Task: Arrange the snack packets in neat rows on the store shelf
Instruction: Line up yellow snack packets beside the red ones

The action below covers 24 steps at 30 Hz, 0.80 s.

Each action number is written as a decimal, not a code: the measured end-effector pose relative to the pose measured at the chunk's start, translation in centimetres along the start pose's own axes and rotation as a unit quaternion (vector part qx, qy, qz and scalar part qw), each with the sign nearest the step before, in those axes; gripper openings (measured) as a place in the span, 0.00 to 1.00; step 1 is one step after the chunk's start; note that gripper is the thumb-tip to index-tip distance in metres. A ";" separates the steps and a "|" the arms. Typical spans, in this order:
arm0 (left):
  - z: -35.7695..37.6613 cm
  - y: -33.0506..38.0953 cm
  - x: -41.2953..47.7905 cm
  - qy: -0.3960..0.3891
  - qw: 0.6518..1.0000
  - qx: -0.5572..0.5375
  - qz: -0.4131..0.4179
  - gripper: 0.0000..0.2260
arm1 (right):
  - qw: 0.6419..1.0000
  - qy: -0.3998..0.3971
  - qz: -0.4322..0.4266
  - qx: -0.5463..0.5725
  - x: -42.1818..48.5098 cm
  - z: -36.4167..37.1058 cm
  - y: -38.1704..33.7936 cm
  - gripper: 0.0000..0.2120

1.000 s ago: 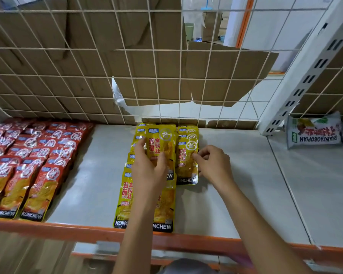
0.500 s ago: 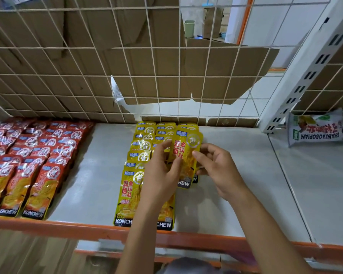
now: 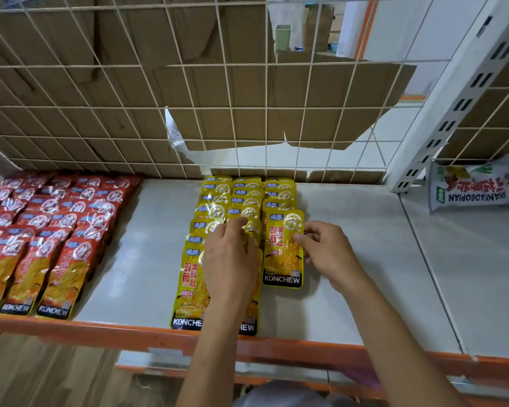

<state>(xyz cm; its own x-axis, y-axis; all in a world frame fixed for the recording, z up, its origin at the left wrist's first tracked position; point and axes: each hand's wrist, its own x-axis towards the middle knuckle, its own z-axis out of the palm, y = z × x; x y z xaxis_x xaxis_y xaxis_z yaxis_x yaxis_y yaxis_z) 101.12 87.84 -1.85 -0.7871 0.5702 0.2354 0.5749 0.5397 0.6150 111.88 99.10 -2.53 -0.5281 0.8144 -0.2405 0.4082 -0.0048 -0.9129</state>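
Yellow KONCHEW snack packets [image 3: 247, 198] lie in three overlapping rows on the grey shelf [image 3: 350, 289], running from the wire back toward the front edge. My right hand [image 3: 325, 251] pinches the right edge of the front packet of the right row [image 3: 282, 254], which lies flat on the shelf. My left hand [image 3: 232, 259] rests palm down on the middle row, fingers bent over the packets, and hides most of that row's front packets.
Red KONCHEW packets [image 3: 50, 230] fill rows at the left of the shelf. A white and green bag [image 3: 470, 186] lies on the neighbouring shelf at the right, past a white slotted upright [image 3: 453, 98]. A wire grid [image 3: 188, 107] with cardboard backs the shelf. An orange rail [image 3: 130, 333] edges the front.
The yellow packet that both hands held tilted above the stack now lies flat at the front of the right row. My left hand has moved onto the middle row.
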 end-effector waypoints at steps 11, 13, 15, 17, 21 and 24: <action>0.2 -0.2 -0.1 -0.007 1.000 0.017 0.004 0.12 | 0.995 0.050 -0.027 -0.080 -0.1 1.0 0.2 0.06; 0.2 -0.2 -0.1 -0.005 1.000 0.019 0.008 0.12 | 0.993 0.059 -0.028 -0.096 0.0 1.2 0.0 0.07; 0.2 -0.1 -0.1 -0.002 1.000 0.023 0.011 0.12 | 0.990 0.070 -0.035 -0.116 0.0 1.4 -0.1 0.08; 0.2 -0.1 -0.1 0.001 1.000 0.027 0.012 0.12 | 0.985 0.083 -0.045 -0.143 -0.1 1.4 -0.2 0.10; 0.3 0.3 -0.2 0.005 0.999 0.035 0.014 0.12 | 0.980 0.096 -0.045 -0.169 -0.4 1.4 -0.2 0.14; 0.4 1.0 -0.3 0.012 0.999 0.037 0.021 0.12 | 0.981 0.102 -0.045 -0.159 -0.7 1.1 -0.1 0.14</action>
<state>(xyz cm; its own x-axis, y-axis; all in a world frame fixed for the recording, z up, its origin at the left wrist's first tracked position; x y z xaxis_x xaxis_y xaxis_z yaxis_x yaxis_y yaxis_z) 102.06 88.49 -1.63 -0.7669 0.5780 0.2788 0.6215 0.5606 0.5473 111.42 97.92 -2.63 -0.4253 0.9029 -0.0630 0.5958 0.2269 -0.7704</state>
